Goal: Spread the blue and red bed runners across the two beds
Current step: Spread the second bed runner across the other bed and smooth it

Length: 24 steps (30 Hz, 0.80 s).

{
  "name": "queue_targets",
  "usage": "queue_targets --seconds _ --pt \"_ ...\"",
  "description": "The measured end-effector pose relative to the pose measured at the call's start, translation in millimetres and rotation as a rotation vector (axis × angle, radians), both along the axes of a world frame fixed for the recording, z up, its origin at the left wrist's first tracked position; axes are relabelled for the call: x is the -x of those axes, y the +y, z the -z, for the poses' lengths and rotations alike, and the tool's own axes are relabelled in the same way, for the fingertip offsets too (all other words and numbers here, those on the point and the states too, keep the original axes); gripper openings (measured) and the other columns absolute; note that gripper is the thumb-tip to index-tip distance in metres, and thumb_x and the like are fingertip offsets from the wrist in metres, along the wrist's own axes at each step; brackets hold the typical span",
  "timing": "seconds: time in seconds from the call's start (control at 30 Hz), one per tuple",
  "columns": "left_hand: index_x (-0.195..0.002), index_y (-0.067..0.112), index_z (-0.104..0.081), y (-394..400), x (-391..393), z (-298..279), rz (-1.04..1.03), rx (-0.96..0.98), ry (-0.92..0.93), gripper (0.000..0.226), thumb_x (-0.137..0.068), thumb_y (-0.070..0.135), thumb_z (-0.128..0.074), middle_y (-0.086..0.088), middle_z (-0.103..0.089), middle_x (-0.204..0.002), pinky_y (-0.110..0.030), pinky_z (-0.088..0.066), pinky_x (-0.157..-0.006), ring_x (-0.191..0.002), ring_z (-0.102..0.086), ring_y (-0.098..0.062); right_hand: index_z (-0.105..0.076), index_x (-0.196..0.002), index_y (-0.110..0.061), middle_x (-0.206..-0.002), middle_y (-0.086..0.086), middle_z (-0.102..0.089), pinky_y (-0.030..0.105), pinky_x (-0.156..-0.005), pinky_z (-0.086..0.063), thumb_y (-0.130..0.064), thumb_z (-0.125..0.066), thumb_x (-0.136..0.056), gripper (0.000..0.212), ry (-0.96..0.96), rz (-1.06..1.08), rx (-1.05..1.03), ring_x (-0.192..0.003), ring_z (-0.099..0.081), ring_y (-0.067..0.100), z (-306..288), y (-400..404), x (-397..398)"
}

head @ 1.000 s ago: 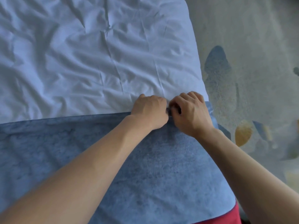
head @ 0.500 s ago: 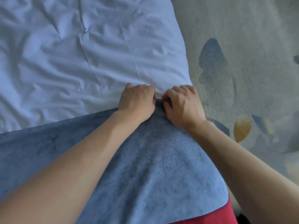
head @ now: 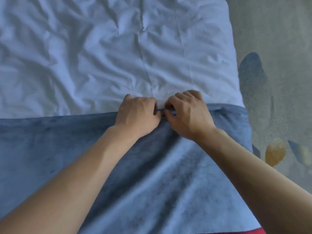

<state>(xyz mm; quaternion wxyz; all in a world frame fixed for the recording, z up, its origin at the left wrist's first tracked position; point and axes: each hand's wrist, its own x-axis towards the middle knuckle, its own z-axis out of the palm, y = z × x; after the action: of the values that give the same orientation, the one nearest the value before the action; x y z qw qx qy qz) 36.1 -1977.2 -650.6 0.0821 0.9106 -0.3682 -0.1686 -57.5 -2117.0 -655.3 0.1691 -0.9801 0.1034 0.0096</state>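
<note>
The blue bed runner [head: 50, 149] lies across the near part of a bed with a crumpled white cover [head: 101, 56]. Its far edge runs straight across the cover. My left hand [head: 136, 115] and my right hand [head: 189, 115] sit side by side on that edge, both with curled fingers pinching the blue fabric. Folds fan out from the hands toward me. A strip of the red runner [head: 243, 231] shows at the bottom right, under the blue one.
The bed's right side ends at about three quarters of the view. Beyond it is grey-green carpet [head: 278, 39] with dark blue and orange patches. My forearms cross the lower half of the view.
The runner's far edge, pulled up into a peak half a second ago, now lies straight across the bed. Both hands kept their pinch on it.
</note>
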Motion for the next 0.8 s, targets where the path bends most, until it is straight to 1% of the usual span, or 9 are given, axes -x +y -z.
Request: queue_targets --seconds 0.1,0.27,0.33,0.4,0.5,0.57,0.63,0.7,0.8 --pt "-0.083 0.025 -0.059 60.0 -30.8 -6.7 -0.026 -0.052 0.022 0.018 -0.089 0.041 -0.054 0.008 -0.064 -0.076 -0.034 -0.035 -0.087 -0.072 -0.055 -0.019 -0.070 -0.087 -0.013 -0.080 0.004 -0.066 0.040 -0.092 -0.040 -0.023 -0.059 -0.089 0.015 0.020 -0.081 -0.014 -0.080 -0.061 0.029 -0.5 52.7 -30.9" --pt "-0.081 0.027 -0.055 156.4 -80.3 -12.3 -0.041 -0.150 0.033 0.012 -0.088 0.038 -0.054 0.005 -0.065 -0.082 -0.036 -0.034 -0.090 -0.074 -0.053 -0.019 -0.069 -0.085 -0.013 -0.078 0.004 -0.065 0.040 -0.088 -0.040 -0.018 -0.058 -0.087 0.012 0.028 -0.144 -0.010 -0.079 -0.061 0.031 0.3 136.3 -68.3" --pt "-0.082 0.028 -0.057 192.6 -102.5 -10.5 -0.070 -0.171 0.028 0.012 -0.089 0.038 -0.055 0.004 -0.068 -0.087 -0.036 -0.032 -0.088 -0.080 -0.058 -0.022 -0.070 -0.088 -0.015 -0.086 0.005 -0.069 0.040 -0.088 -0.040 -0.019 -0.058 -0.086 0.013 0.075 -0.089 0.047 -0.084 -0.063 0.032 0.5 153.8 -82.8" --pt "-0.083 0.028 -0.061 218.5 -126.4 -7.6 -0.127 -0.154 -0.006 0.014 -0.091 0.039 -0.055 0.001 -0.070 -0.093 -0.036 -0.032 -0.085 -0.087 -0.062 -0.025 -0.072 -0.089 -0.015 -0.091 0.008 -0.071 0.042 -0.087 -0.042 -0.020 -0.059 -0.085 0.014 0.081 0.045 0.110 -0.088 -0.065 0.035 0.0 159.8 -95.3" --pt "-0.092 0.024 -0.066 232.8 -149.4 0.6 -0.091 -0.082 -0.046 0.017 -0.092 0.038 -0.056 -0.005 -0.071 -0.100 -0.037 -0.034 -0.087 -0.096 -0.063 -0.030 -0.073 -0.091 -0.014 -0.092 0.009 -0.071 0.042 -0.090 -0.039 -0.008 -0.058 -0.082 0.019 0.058 0.121 0.132 -0.087 -0.063 0.036 0.5 179.9 -109.5" --pt "-0.094 0.022 -0.066 239.4 -151.3 4.8 -0.037 -0.009 -0.037 0.018 -0.092 0.036 -0.055 -0.004 -0.070 -0.097 -0.037 -0.033 -0.086 -0.093 -0.062 -0.030 -0.072 -0.095 -0.013 -0.094 0.007 -0.070 0.042 -0.093 -0.037 -0.006 -0.058 -0.083 0.020 0.041 0.112 0.081 -0.087 -0.061 0.033 0.1 207.5 -121.2" --pt "-0.096 0.021 -0.065 261.4 -152.5 9.0 -0.015 0.015 -0.046 0.018 -0.091 0.036 -0.056 -0.002 -0.070 -0.093 -0.037 -0.033 -0.087 -0.087 -0.061 -0.028 -0.070 -0.096 -0.013 -0.092 0.005 -0.069 0.040 -0.093 -0.037 -0.015 -0.063 -0.086 0.013 0.014 0.087 0.059 -0.086 -0.061 0.031 1.8 241.0 -133.4" --pt "-0.094 0.022 -0.064 294.1 -162.9 15.1 -0.015 -0.001 -0.076 0.017 -0.089 0.036 -0.056 -0.001 -0.069 -0.090 -0.038 -0.033 -0.087 -0.082 -0.059 -0.027 -0.069 -0.094 -0.013 -0.090 0.004 -0.069 0.040 -0.092 -0.038 -0.021 -0.065 -0.088 0.011 -0.027 0.060 0.065 -0.084 -0.060 0.030 3.8 271.4 -144.3" --pt "-0.090 0.022 -0.064 336.1 -188.1 17.4 -0.036 -0.041 -0.100 0.020 -0.090 0.040 -0.057 -0.001 -0.068 -0.087 -0.037 -0.031 -0.083 -0.081 -0.060 -0.026 -0.070 -0.093 -0.013 -0.091 0.003 -0.071 0.039 -0.092 -0.036 -0.020 -0.063 -0.090 0.010 -0.049 0.076 0.076 -0.084 -0.062 0.030 3.6 291.3 -157.1"
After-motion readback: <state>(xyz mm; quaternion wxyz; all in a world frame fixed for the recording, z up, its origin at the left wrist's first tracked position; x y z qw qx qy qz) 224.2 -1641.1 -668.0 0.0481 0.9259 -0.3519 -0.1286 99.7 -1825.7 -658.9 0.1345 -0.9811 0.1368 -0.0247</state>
